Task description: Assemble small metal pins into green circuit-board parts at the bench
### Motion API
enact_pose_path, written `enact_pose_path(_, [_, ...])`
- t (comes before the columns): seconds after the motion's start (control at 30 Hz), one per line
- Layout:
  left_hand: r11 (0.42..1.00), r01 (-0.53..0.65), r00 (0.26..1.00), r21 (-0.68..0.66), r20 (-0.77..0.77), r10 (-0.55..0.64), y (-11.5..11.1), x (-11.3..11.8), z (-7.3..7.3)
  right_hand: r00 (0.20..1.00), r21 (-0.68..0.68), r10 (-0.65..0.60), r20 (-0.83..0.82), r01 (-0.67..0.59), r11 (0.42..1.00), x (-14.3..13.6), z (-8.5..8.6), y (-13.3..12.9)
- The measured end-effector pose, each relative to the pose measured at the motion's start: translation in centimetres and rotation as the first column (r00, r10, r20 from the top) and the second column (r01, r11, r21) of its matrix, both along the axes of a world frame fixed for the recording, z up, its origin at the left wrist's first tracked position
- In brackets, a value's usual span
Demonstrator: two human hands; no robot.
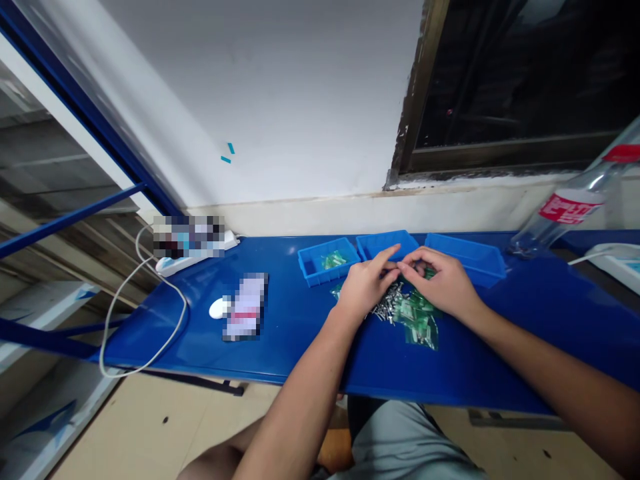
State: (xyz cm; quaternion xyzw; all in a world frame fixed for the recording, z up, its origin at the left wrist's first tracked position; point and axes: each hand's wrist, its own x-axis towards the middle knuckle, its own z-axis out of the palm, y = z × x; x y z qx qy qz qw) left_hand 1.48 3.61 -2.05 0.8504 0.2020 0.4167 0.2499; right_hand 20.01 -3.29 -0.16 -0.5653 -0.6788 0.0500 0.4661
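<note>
My left hand (364,285) and my right hand (444,279) meet over the small parts in the middle of the blue table. Both pinch with thumb and fingers close together, and whatever lies between the fingertips is too small to make out. Below them is a heap of small silvery metal pieces (386,308), which look like screws. Several small clear bags with green on them (421,327) lie against the heap's right side. Another such bag (336,291) is partly hidden behind my left hand.
Behind my hands stand three blue trays: the left tray (311,274) with green bags in it, the middle tray (387,238), and the right tray (480,261). A plastic bottle (570,207) stands at the right. Leftward are a blurred-out flat object (246,307), a white round thing (219,308) and a power strip (200,258) with a cable.
</note>
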Motion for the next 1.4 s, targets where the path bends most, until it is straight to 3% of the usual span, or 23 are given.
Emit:
enact_pose_path(0.07, [1.0, 0.015, 1.0, -0.01, 0.011, -0.015, 0.0, 0.2, 0.1, 1.0, -0.016, -0.007, -0.01, 0.007, 1.0, 0.2, 0.1, 0.0])
enact_pose_path(0.17, [0.988, 0.015, 0.99, -0.151, 0.141, 0.006, 0.0, 0.6, 0.5, 0.992, -0.056, 0.023, -0.128, -0.031, 0.998, 0.5, -0.1, 0.1])
enact_pose_path(0.27, [0.934, 0.07, 0.953, -0.35, 0.301, 0.041, 0.2, 0.9, 0.8, 0.968, -0.074, 0.084, -0.237, -0.104, 0.992, 0.6, -0.4, 0.3])
enact_pose_path(0.37, [0.875, 0.161, 0.924, -0.457, 0.382, 0.03, 0.6, 1.0, 0.8, 0.952, -0.067, 0.147, -0.268, -0.171, 0.983, 0.4, -0.8, 0.4])
enact_pose_path(0.47, [0.849, 0.226, 0.921, -0.477, 0.389, -0.026, 0.7, 1.0, 0.6, 0.951, -0.101, 0.182, -0.249, -0.212, 0.972, 0.3, -0.9, 0.5])
enact_pose_path(0.7, [0.85, 0.261, 0.933, -0.458, 0.346, -0.1, 0.9, 0.8, 0.3, 0.981, -0.123, 0.145, -0.127, -0.161, 0.979, 0.3, -0.6, 0.3])
enact_pose_path(0.87, [0.87, 0.22, 0.939, -0.441, 0.336, -0.067, 1.6, 0.5, 0.4, 0.963, -0.137, 0.073, -0.261, -0.112, 0.984, 0.1, -0.5, 0.5])
enact_pose_path(0.97, [0.85, 0.198, 0.94, -0.488, 0.339, -0.024, 1.6, 0.3, 0.4, 0.921, -0.122, 0.062, -0.385, -0.117, 0.986, 0.2, -0.5, 0.7])
enact_pose_path(1.03, [0.848, 0.153, 0.956, -0.507, 0.292, 0.002, 1.2, 0.3, 0.4, 0.884, -0.123, 0.053, -0.464, -0.124, 0.985, 0.4, -0.4, 0.9])
enact_pose_path(1.2, [0.91, -0.013, 0.993, -0.415, 0.1, 0.059, 0.3, 0.5, 0.6, 0.814, -0.221, 0.007, -0.582, -0.167, 0.961, 0.7, -0.1, 1.2])
enact_pose_path(1.3, [0.907, -0.049, 0.984, -0.419, 0.135, 0.115, 0.2, 0.4, 1.0, 0.839, -0.272, 0.007, -0.544, -0.184, 0.945, 0.7, -0.1, 1.2])
enact_pose_path(1.4, [0.884, -0.071, 0.956, -0.463, 0.222, 0.193, 0.4, 0.0, 1.6, 0.932, -0.232, 0.068, -0.355, -0.159, 0.96, 0.5, -0.1, 0.8])
